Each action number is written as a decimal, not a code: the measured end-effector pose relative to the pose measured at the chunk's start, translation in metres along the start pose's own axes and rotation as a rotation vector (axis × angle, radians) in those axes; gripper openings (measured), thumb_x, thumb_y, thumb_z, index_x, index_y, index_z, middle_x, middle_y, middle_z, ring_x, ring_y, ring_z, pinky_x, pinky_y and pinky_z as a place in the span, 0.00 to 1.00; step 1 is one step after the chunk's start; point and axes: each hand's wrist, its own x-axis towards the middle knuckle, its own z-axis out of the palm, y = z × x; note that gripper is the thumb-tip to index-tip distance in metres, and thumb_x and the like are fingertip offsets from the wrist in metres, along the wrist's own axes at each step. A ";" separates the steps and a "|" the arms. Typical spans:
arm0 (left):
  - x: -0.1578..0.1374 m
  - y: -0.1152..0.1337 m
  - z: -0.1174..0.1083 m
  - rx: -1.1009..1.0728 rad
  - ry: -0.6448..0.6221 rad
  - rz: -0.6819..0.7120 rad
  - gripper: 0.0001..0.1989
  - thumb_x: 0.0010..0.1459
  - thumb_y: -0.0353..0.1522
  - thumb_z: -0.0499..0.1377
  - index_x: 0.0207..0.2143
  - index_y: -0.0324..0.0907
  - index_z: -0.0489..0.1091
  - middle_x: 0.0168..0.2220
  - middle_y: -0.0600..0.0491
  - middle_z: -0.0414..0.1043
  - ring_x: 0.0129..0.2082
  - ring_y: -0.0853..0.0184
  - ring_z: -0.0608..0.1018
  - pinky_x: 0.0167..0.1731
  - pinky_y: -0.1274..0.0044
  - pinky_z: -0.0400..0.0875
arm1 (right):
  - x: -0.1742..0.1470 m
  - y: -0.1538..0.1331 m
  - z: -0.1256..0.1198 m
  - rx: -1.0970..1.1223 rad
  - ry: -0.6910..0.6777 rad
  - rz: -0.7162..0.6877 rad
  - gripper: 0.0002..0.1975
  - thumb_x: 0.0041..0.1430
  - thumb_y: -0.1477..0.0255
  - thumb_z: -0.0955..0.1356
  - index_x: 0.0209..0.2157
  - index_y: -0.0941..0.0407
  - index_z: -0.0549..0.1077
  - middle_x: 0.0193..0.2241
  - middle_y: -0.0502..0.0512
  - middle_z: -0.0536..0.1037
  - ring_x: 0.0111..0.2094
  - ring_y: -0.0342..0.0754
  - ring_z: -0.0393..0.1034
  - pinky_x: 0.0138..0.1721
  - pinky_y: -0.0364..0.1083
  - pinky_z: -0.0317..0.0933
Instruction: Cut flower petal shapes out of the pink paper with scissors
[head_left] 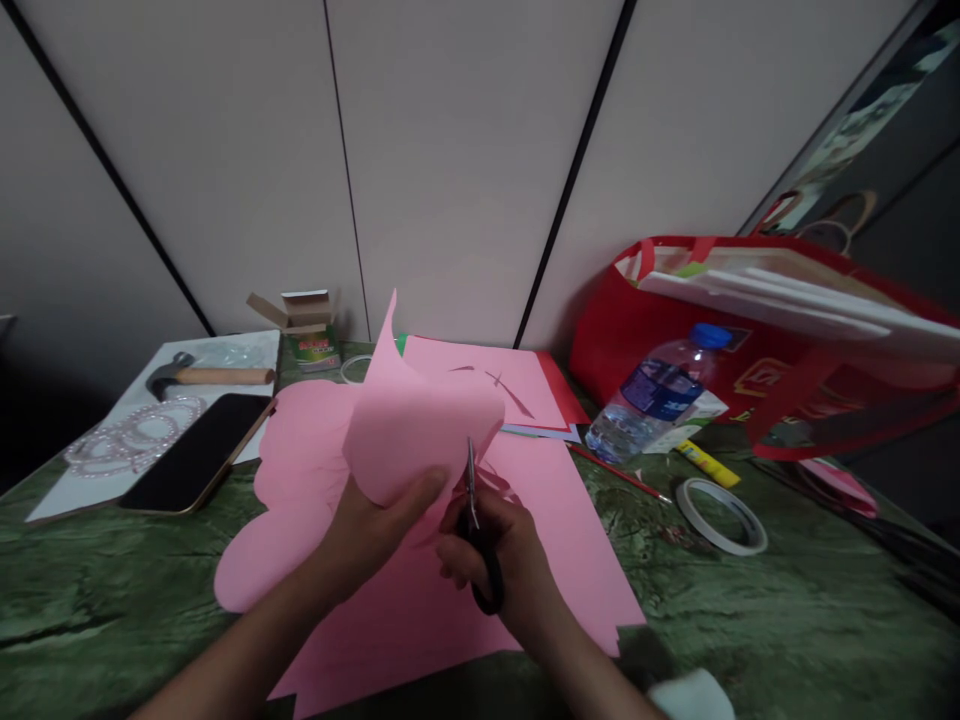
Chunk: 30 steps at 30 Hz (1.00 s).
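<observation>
My left hand [382, 530] pinches a curling piece of pink paper [420, 430], its thumb on the near face and the other fingers behind it. In my right hand [510, 560] is a pair of scissors [472, 500] with black handles, the blades pointing up at the right edge of that piece. Below both hands lies a large pink sheet [570, 530]. Rounded pink cut-outs [292, 480] overlap to the left of my left hand. Thin pink offcuts [514, 395] rest on papers behind.
On the left are a phone [202, 450], beaded strings [142, 435], a hammer [217, 375] and a small open box [311, 340]. To the right stand a water bottle [652, 390] and red bag [622, 310], near a tape roll [720, 515], yellow tube [709, 462] and red thin stick [619, 472].
</observation>
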 end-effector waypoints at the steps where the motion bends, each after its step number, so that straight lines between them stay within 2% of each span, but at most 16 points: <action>1: 0.000 0.001 0.001 0.016 0.002 -0.023 0.09 0.52 0.36 0.57 0.32 0.40 0.72 0.29 0.53 0.76 0.30 0.67 0.77 0.28 0.79 0.72 | 0.000 0.002 -0.001 0.006 -0.016 -0.005 0.10 0.36 0.73 0.72 0.20 0.58 0.67 0.12 0.44 0.66 0.14 0.39 0.59 0.15 0.39 0.54; 7: -0.001 0.007 0.002 0.054 -0.025 -0.073 0.15 0.47 0.37 0.60 0.38 0.40 0.71 0.34 0.49 0.77 0.35 0.62 0.77 0.33 0.75 0.73 | 0.002 0.006 -0.007 -0.004 -0.054 -0.106 0.08 0.40 0.77 0.71 0.24 0.57 0.67 0.16 0.42 0.64 0.18 0.37 0.55 0.19 0.37 0.51; 11: -0.003 0.009 0.004 0.048 0.030 -0.082 0.19 0.45 0.37 0.61 0.40 0.40 0.70 0.35 0.48 0.77 0.38 0.59 0.77 0.35 0.73 0.73 | 0.001 -0.002 -0.008 -0.028 -0.050 -0.088 0.10 0.38 0.78 0.72 0.23 0.57 0.66 0.18 0.43 0.65 0.19 0.37 0.55 0.21 0.38 0.52; 18: 0.001 0.014 -0.003 0.083 -0.124 -0.073 0.13 0.48 0.36 0.59 0.36 0.40 0.71 0.38 0.47 0.76 0.39 0.61 0.77 0.36 0.73 0.73 | 0.001 -0.002 -0.009 -0.048 -0.074 -0.112 0.10 0.40 0.75 0.71 0.25 0.57 0.67 0.18 0.43 0.64 0.20 0.38 0.54 0.21 0.39 0.51; 24: 0.002 0.012 -0.004 0.134 -0.096 -0.048 0.15 0.48 0.36 0.59 0.38 0.40 0.70 0.37 0.46 0.76 0.38 0.60 0.77 0.36 0.72 0.73 | 0.002 -0.003 -0.009 -0.050 -0.074 -0.117 0.11 0.39 0.72 0.73 0.25 0.57 0.67 0.17 0.43 0.63 0.19 0.38 0.54 0.20 0.39 0.52; 30: 0.002 0.007 -0.006 0.134 -0.081 -0.036 0.13 0.46 0.39 0.60 0.33 0.40 0.70 0.36 0.46 0.76 0.36 0.58 0.77 0.33 0.72 0.73 | 0.002 0.000 -0.010 -0.059 -0.072 -0.098 0.10 0.39 0.71 0.72 0.25 0.57 0.67 0.16 0.43 0.62 0.18 0.39 0.53 0.19 0.40 0.51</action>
